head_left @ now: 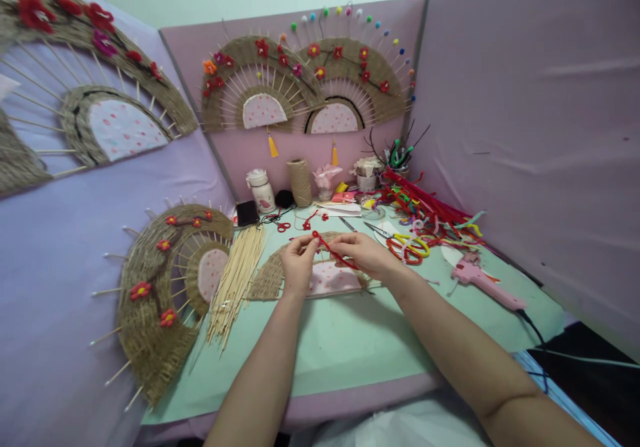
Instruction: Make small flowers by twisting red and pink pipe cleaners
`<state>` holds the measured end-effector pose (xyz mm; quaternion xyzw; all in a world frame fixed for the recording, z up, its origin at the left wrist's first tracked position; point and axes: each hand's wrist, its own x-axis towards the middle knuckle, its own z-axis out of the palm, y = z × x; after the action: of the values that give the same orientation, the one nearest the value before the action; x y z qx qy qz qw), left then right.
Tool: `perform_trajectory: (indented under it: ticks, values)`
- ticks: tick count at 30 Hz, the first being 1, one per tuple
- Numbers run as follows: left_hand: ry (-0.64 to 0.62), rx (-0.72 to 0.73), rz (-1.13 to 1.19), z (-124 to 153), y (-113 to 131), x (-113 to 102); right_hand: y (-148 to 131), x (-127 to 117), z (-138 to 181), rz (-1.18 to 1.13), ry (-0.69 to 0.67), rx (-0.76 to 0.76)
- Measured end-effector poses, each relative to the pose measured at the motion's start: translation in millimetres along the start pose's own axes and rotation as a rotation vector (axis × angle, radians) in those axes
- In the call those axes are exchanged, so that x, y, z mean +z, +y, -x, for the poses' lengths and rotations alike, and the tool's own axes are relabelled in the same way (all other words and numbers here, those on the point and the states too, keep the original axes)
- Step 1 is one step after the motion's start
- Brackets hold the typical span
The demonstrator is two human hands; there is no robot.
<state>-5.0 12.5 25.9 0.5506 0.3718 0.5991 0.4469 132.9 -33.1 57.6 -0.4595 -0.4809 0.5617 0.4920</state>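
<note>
My left hand [297,262] and my right hand [365,253] are both pinched on a red pipe cleaner [333,252], held between them just above the table. The left fingers grip its curled end, the right fingers hold the straighter part. Under the hands lies a half-woven jute fan [273,280] with a pink spotted centre [333,278].
A bundle of bamboo sticks [237,280] lies left of the hands, beside a finished fan [160,300]. A pink glue gun [483,283], yellow scissors [405,240] and a pile of pipe cleaners [430,217] are to the right. Twine spool [300,181] and jars stand behind.
</note>
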Motion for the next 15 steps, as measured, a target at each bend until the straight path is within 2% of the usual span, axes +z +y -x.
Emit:
perform_trajectory:
  ticks: [5, 9, 15]
  values:
    - [-0.044, -0.003, 0.094, -1.1, 0.2, 0.6, 3.8, -1.2, -7.0, -0.243, -0.131, 0.076]
    - [-0.025, 0.007, 0.142, -2.5, 1.4, -0.3, 4.4, 6.1, -9.2, -0.402, -0.137, 0.071]
    - [-0.054, 0.046, 0.067, -2.6, 0.1, -0.9, 10.4, 11.6, -11.5, -0.475, -0.065, 0.047]
